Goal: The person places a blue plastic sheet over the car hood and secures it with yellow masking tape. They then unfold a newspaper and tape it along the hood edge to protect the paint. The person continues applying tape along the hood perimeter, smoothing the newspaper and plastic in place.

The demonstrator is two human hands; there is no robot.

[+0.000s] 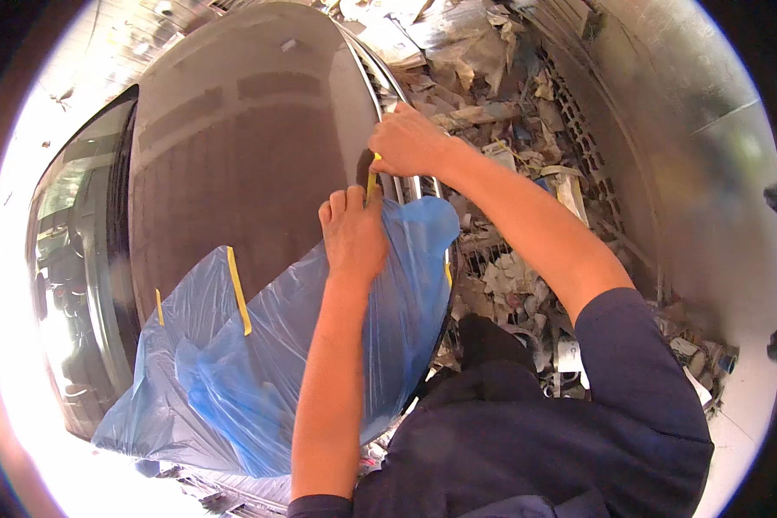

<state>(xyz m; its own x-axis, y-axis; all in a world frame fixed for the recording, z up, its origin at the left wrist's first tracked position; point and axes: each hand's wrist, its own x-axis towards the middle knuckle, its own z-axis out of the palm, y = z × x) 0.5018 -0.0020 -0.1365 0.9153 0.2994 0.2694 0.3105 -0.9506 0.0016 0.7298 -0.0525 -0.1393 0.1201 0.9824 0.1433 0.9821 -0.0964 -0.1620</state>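
A sheet of thin blue plastic film [319, 337] drapes over the near part of a dark brown car body panel [233, 173]. My left hand [354, 233] lies on the film's upper edge, fingers apart and resting on the panel, the index finger or thumb beside a short strip of yellow tape [371, 180]. Just beyond it, my right hand [406, 142] is closed with yellow tape showing at its fingers, close to the panel's right edge. More yellow tape strips [240, 293] stick to the film's left part. Whatever else the right hand's fingers hold is hidden.
Dark car glass [86, 259] borders the panel on the left. On the right, torn paper and scraps [509, 276] litter a floor with grating [578, 138]. A grey wall [691, 173] stands farther right. My dark shoe [492, 341] is among the scraps beside the car.
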